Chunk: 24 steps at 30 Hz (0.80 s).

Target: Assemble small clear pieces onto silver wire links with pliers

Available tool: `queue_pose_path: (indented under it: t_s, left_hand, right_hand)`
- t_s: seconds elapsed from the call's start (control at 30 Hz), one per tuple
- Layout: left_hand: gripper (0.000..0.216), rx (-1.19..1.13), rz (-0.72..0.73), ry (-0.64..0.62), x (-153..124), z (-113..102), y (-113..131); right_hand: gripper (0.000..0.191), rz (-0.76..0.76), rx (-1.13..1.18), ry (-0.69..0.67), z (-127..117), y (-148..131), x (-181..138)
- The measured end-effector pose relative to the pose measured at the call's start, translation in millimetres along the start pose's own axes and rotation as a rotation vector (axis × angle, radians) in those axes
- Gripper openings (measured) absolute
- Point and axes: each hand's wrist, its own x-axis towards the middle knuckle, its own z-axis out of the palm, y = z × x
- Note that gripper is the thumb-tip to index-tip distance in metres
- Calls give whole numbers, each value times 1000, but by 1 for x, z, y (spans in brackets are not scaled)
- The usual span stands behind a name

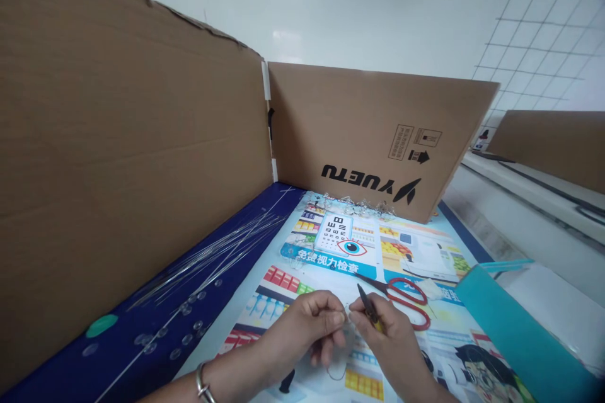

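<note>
My left hand is closed in a pinch, thumb against forefinger. Close beside it, my right hand also pinches at the same spot. A tiny clear piece shows between the fingertips, too small to name. My right hand also holds a small pointed tool, black with some yellow, its dark tip facing away from me; its kind is unclear. A thin loop of clear line seems to hang below the hands. Red-handled scissors lie just beyond my right hand, blades to the left.
Cardboard panels stand at the left and back. Clear thin strands and several clear round pieces lie on the blue cloth. More clear pieces line the back panel. A teal box sits at right.
</note>
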Motion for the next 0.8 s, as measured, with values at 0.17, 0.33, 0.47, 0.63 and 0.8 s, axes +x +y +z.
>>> queue_pose_path:
  t_s: [0.17, 0.33, 0.47, 0.63, 0.8]
  left_hand:
    - [17, 355, 121, -40, 3, -16, 7]
    - [19, 1060, 540, -188, 4, -31, 17]
    - [23, 1201, 552, -281, 1, -31, 22]
    - [22, 1139, 524, -285, -6, -25, 27]
    - [19, 1052, 509, -208, -5, -22, 27]
  right_hand:
    - [29, 18, 214, -2, -10, 6, 9]
    - [31, 90, 155, -311, -21, 19, 21]
    - [26, 6, -213, -476, -28, 18, 21]
    - [21, -99, -486, -411, -30, 15, 19]
    - [22, -105, -543, -390, -28, 17, 20]
